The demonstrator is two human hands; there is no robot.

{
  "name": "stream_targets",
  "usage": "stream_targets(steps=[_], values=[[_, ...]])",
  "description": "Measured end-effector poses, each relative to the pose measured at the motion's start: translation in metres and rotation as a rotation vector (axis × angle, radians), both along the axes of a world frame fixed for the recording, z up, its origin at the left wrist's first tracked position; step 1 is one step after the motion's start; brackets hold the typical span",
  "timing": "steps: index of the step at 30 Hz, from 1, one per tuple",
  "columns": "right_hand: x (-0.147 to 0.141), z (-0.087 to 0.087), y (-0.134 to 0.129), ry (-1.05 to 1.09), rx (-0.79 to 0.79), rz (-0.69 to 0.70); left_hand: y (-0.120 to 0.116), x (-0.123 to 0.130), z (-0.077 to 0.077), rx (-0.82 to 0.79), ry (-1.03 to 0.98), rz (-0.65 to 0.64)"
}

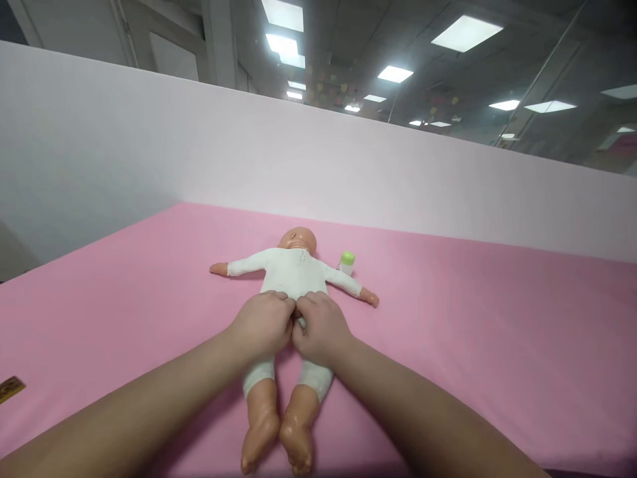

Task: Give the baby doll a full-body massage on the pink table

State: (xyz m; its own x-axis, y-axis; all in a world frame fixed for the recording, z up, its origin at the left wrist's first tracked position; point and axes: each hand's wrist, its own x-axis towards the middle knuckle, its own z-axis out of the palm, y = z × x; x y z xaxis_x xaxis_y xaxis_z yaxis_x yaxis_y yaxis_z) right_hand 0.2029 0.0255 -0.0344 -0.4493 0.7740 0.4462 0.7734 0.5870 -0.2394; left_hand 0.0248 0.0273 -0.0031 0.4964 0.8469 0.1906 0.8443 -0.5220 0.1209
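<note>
A baby doll [297,272] with a soft white body lies stretched out on a pink-covered surface, its head at the far end and its feet toward me. Its arms spread to both sides. Over the doll's hips, my left hand [266,322] and my right hand [322,328] are side by side, knuckles nearly touching. Both hands have their fingers curled in against the doll's middle. What the fingertips hold, if anything, is hidden beneath them. The doll's lower legs and bare feet show between my forearms.
A small white bottle with a green cap [347,263] stands just behind the doll's arm on the right. The pink cover [472,332] reaches a white partition [348,166] at the back. A yellow-and-black label [10,388] is at the left edge.
</note>
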Motion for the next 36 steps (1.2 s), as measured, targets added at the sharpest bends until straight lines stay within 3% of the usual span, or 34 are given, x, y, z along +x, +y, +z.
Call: stream_targets(steps=[4,19,23,26,32,36], values=[[0.007,-0.005,-0.001,0.057,-0.021,0.002,-0.001,-0.003,-0.005,0.012,-0.017,-0.042],[0.021,0.013,-0.010,0.094,-0.185,0.052,-0.007,-0.018,-0.005,0.011,-0.148,-0.104],[0.029,0.015,-0.005,0.215,-0.085,0.095,-0.013,-0.021,-0.004,0.154,-0.204,-0.127],[0.033,0.012,-0.002,0.246,0.019,0.050,-0.012,-0.022,-0.005,0.220,-0.212,-0.133],[0.029,0.011,0.001,0.085,-0.170,-0.007,-0.005,-0.021,-0.008,0.024,-0.158,-0.081],[0.028,0.018,0.000,0.001,-0.200,0.003,-0.005,-0.021,-0.005,-0.007,-0.136,-0.076]])
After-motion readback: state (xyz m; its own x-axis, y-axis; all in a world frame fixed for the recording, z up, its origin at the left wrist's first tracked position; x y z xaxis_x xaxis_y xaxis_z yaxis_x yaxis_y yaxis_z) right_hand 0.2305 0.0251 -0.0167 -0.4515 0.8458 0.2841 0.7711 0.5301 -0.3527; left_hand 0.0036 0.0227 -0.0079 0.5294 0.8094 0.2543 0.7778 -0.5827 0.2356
